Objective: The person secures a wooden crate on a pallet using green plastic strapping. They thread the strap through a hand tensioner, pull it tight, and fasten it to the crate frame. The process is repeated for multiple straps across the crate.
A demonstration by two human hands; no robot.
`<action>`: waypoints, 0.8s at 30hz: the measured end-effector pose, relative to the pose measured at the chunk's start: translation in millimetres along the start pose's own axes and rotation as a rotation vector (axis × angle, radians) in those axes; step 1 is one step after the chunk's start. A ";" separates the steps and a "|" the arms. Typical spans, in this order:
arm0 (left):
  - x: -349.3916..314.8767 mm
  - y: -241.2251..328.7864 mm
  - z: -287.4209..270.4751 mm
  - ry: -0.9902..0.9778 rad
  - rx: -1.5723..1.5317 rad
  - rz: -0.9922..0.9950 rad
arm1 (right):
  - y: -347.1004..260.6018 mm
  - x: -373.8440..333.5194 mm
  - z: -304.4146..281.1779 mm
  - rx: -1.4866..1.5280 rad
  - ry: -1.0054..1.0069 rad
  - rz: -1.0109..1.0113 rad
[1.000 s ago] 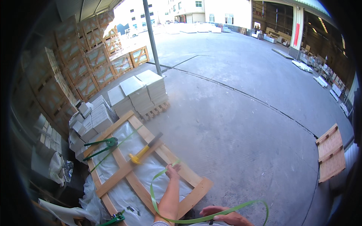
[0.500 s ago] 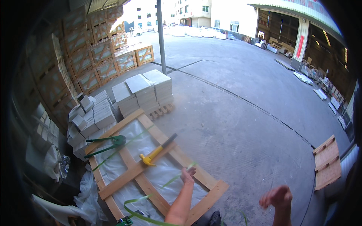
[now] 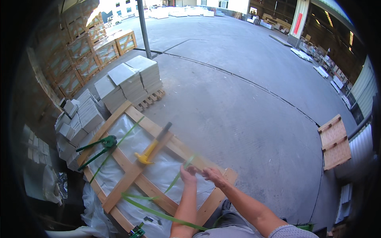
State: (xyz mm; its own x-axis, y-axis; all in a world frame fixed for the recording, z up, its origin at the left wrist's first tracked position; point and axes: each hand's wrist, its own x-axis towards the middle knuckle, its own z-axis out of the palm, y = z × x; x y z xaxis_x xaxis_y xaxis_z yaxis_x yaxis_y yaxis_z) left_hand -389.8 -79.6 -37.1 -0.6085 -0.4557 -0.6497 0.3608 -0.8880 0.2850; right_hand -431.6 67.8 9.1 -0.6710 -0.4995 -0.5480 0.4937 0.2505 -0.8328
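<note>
A green strap [image 3: 160,215] lies in a loose loop over the near part of the crate [image 3: 123,188], one length rising toward the crate's right edge. There the left hand [image 3: 189,174] is closed around it, as far as the blur shows. The right hand [image 3: 214,176] is just beside, above the crate's right edge, fingers bent; whether it grips anything I cannot tell. Plastic [image 3: 164,174] shows between the crate's boards. On the crate lie a yellow hammer [image 3: 150,150] and, at its left, a long-handled green tool [image 3: 109,141] beside a second strap [image 3: 127,135] running across. Beyond the crate, slabs [image 3: 119,75] stand on a pallet [image 3: 150,100]; well right of it leans a wooden panel [image 3: 335,142].
</note>
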 end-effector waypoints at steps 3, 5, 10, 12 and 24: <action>-13.2 8.6 -5.9 0.065 0.012 0.019 | 5.2 15.2 25.9 0.105 0.010 0.014; -25.2 14.4 -9.1 0.029 -0.006 0.010 | 2.4 28.1 41.4 0.110 0.018 0.086; -59.0 23.0 -10.3 -0.139 0.035 0.044 | 1.4 60.6 77.8 0.217 -0.154 0.097; -64.1 26.0 -6.2 -0.089 -0.006 0.059 | 1.5 65.2 90.4 0.374 -0.140 0.107; -183.0 92.9 -141.2 -0.077 -0.016 -0.004 | 33.0 16.8 120.7 0.586 -0.326 0.133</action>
State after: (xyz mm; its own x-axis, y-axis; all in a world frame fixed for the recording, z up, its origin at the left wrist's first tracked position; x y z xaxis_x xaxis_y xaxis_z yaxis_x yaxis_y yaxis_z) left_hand -145.1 -70.1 8.8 -0.6625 -0.4556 -0.5945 0.3686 -0.8893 0.2707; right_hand -359.8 -32.5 -18.1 -0.4285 -0.7426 -0.5147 0.8398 -0.1172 -0.5300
